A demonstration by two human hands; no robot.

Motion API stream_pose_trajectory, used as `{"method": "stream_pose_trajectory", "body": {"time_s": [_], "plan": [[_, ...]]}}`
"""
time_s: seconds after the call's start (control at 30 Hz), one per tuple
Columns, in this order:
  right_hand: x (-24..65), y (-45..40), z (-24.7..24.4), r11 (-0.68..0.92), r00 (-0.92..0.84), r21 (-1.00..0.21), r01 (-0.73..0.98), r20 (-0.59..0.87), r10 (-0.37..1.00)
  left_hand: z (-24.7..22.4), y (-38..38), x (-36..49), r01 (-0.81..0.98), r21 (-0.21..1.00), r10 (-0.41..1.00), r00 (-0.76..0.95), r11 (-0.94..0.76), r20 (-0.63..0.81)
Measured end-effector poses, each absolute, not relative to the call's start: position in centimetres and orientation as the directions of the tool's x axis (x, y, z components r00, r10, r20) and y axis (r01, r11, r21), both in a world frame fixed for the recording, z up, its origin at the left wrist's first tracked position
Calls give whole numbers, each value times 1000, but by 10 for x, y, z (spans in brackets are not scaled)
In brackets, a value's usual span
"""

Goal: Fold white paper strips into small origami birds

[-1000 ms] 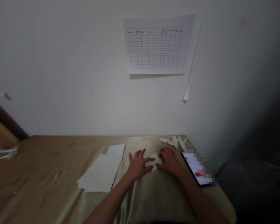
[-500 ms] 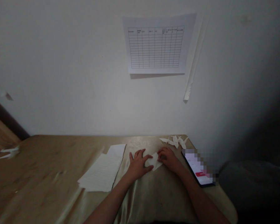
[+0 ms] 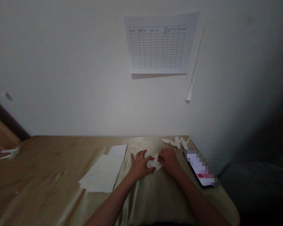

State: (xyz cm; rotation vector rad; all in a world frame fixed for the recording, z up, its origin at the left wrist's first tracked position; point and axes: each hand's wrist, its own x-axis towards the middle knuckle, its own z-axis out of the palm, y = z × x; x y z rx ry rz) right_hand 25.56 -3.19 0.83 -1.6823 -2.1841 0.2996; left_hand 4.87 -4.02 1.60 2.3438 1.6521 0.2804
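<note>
1. A small piece of white paper [image 3: 155, 162] lies flat on the tabletop [image 3: 49, 163], between the person's two hands. It already looks partly folded, with angled edges and a pointed corner, though the dim light hides the exact creases.
2. Several finished folded paper figures [image 3: 176, 142] sit at the far right corner of the tabletop, and a stack of lined sheets [image 3: 102, 174] lies to the left of the hands. Judging from this, some pieces are done, the one in hand is midway, and more sheets are left.
3. The left hand [image 3: 139, 164] lies palm down with fingers spread, pressing on the left part of the paper; its grip is open, a flat press with nothing clasped.
4. The right hand [image 3: 169, 160] rests with curled fingers on the paper's right edge; whether its grip pinches the paper or only presses it cannot be told.
5. Both forearms reach forward from the near edge, converging on the paper.
6. A phone [image 3: 200, 171] lies just right of the right hand.
</note>
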Motion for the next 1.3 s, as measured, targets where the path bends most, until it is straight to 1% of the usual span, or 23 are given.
{"method": "stream_pose_trajectory", "body": {"time_s": [0.27,0.63,0.9,1.0,1.13,1.3], "plan": [[252,-32,9,267,-226,-351,897,154,962,12,-41,52,892,328,948,316,-312,41],[251,-32,6,290,-228,-295,911,226,947,11,-41,57,901,332,956,293,-278,5],[247,-33,8,296,-242,-291,910,207,948,12,-42,59,904,333,961,276,-267,22],[254,-32,5,284,-230,-341,896,192,954,10,-42,58,902,335,960,279,-274,34],[272,-29,0,311,-257,-499,809,175,950,8,-42,56,893,343,955,295,-290,39],[282,-26,0,320,-284,-544,776,152,947,8,-42,55,891,351,956,291,-287,42]]}}
